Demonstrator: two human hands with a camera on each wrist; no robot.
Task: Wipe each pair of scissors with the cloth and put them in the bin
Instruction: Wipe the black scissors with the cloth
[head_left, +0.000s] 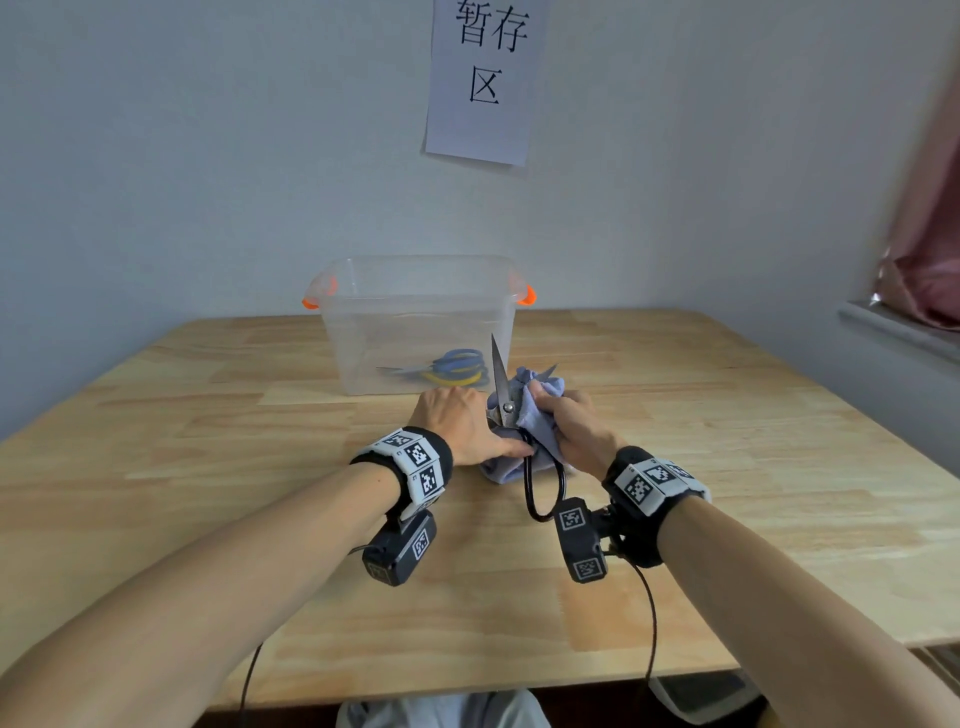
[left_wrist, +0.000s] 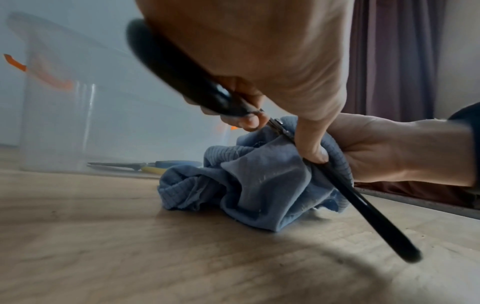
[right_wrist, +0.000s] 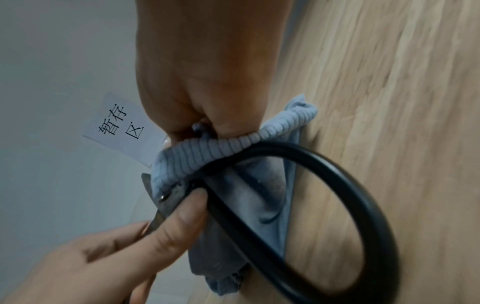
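Nearest me, the black loop handle of the big scissors (head_left: 544, 488) hangs out toward my wrists, just above the wooden table (head_left: 727, 467). My left hand (head_left: 462, 423) has its fingers and thumb curled round the scissors by the pivot, holding them with the blades open and one blade pointing up and away. My right hand (head_left: 574, 423) is closed round the blue cloth (head_left: 540, 415), bunching it against the other blade; the cloth's loose end lies on the table under both hands. Just beyond, the clear bin (head_left: 415, 322) with orange latches stands at the wall, and a blue-and-yellow-handled pair of scissors (head_left: 447, 369) lies flat inside it. Above, a paper sign (head_left: 480, 78) on the wall.
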